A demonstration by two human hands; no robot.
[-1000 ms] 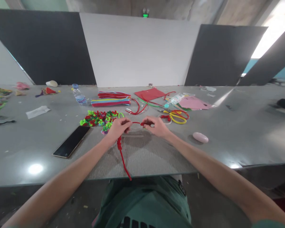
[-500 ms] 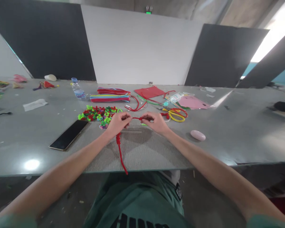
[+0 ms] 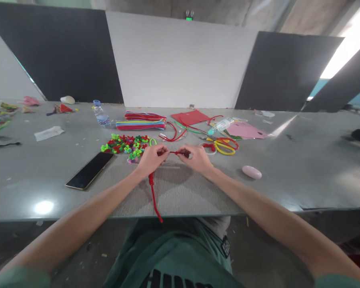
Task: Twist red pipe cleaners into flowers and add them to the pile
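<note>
Between my two hands a red pipe cleaner (image 3: 173, 152) is stretched, its middle showing as a short span. My left hand (image 3: 151, 159) pinches one end of it, and my right hand (image 3: 195, 157) pinches the other, where part is hidden by the fingers. Below my left hand another red pipe cleaner piece (image 3: 155, 200), coiled at its upper part and straight below, runs down toward the table's front edge; whether it joins the held span is hidden. Left of my left hand lies a pile of red, green and purple pipe-cleaner flowers (image 3: 120, 144).
A phone (image 3: 90, 171) lies left, with a water bottle (image 3: 102, 115) behind it. Bundled pipe cleaners (image 3: 141, 121) and red felt (image 3: 190, 117) sit farther back. Scissors (image 3: 226, 146) rest beyond my right hand; a pale pink oval object (image 3: 252, 172) is right.
The whole view has shifted slightly. My hands hold nearly the same place; the visible red span between them looks a little shorter, with my right fingers moved slightly along it.
</note>
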